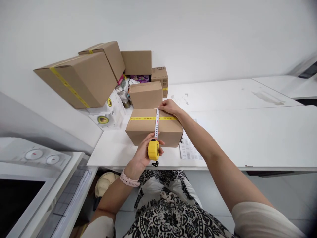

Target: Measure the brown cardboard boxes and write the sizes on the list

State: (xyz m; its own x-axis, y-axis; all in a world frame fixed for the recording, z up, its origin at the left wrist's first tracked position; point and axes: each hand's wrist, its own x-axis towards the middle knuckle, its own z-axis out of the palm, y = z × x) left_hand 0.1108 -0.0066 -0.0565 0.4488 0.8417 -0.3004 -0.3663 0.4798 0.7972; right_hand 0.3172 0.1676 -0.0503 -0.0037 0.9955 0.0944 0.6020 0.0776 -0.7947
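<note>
A closed cardboard box [141,125] with yellow tape along its top lies on the white table. My left hand [142,152], at the near side of the box, is closed around a yellow tape measure [153,149] with a black strap. Its white blade [157,123] is drawn out across the box top, crossing the yellow tape from front to back. At the far edge of the box, my right hand [169,106] pinches the blade's end. A printed sheet [189,145] lies beside the box, partly hidden under my right forearm.
Two large cardboard boxes [91,77] rest on white cartons with avocado pictures [109,114] at the left. Behind the measured box stand an upright carton [146,94], packets and a smaller box [159,77]. A microwave [32,165] is at the lower left. The white table [242,138] extends right.
</note>
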